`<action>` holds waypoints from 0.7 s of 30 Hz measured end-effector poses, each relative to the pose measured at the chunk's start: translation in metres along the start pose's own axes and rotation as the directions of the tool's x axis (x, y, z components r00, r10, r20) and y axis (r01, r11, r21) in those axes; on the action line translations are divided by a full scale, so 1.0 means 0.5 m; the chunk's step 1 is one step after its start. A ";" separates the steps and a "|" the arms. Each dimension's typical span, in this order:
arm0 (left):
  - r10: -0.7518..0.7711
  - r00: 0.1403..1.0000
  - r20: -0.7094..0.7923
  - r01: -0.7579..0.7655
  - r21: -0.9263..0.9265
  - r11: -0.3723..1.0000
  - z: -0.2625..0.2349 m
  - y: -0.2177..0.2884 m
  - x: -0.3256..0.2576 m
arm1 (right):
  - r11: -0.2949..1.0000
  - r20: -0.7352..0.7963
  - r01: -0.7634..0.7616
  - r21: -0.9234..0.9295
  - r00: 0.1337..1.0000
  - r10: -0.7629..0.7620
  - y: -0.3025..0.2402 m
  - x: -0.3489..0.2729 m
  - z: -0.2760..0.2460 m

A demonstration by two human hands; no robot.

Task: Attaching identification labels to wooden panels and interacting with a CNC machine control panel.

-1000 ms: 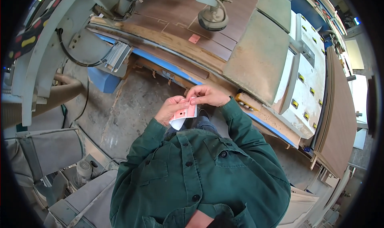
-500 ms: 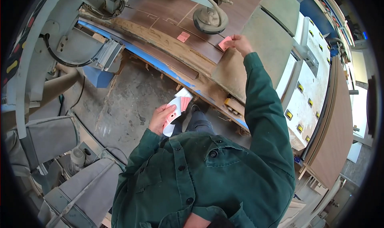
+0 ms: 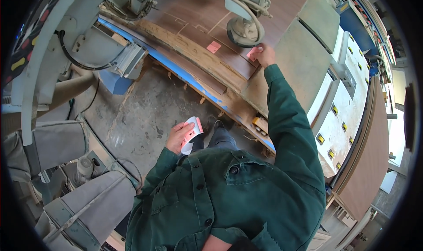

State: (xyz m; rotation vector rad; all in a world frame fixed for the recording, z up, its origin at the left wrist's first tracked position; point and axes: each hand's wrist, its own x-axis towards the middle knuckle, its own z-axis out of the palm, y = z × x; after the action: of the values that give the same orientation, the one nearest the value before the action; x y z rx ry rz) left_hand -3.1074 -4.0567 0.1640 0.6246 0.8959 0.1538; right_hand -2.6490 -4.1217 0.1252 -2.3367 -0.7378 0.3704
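My left hand (image 3: 177, 137) is closed around a curled strip of pink labels (image 3: 192, 133) on white backing, held in front of my body above the floor. Farther out to the right, my right hand (image 3: 267, 57) has its fingers on a single pink label (image 3: 254, 53) by the right edge of a brown wood-grain panel (image 3: 240, 66). The fingertips cover that label's right side; whether it lies flat against the panel is hard to see. Another pink label (image 3: 214, 47) sits on the panel to the left. Thin cut lines run across the panel's surface.
Just beyond my right hand hangs a round machine head (image 3: 245, 32) with hoses. A wooden strip (image 3: 189, 50) and a blue edge (image 3: 176, 71) border the bed. Grey machine parts (image 3: 101, 48) stand left, a white roller table (image 3: 332, 118) right.
The view has shifted, so the bed appears farther right and lower. My right hand has brought its label closer in against the panel. The strip in my left hand has curled more.
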 end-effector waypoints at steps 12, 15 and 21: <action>-0.001 1.000 0.002 0.000 0.063 0.998 -0.016 -0.012 -0.017 | 0.826 0.137 -0.219 0.519 0.976 0.172 0.043 0.010 0.002; -0.006 1.000 -0.016 0.007 0.061 0.998 -0.010 -0.017 -0.029 | 0.994 -0.146 -0.109 0.019 0.983 0.111 0.033 0.002 0.011; 0.019 0.998 -0.062 -0.019 -0.003 1.000 -0.030 -0.041 -0.040 | 0.979 -0.444 -0.184 -0.089 0.887 0.126 -0.043 -0.043 0.002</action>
State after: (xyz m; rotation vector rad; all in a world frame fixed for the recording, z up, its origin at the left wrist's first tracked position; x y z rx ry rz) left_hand -3.1344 -4.0743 0.1590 0.6276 0.9494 0.1932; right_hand -2.6754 -4.1204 0.1399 -2.4804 -0.3638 -0.1439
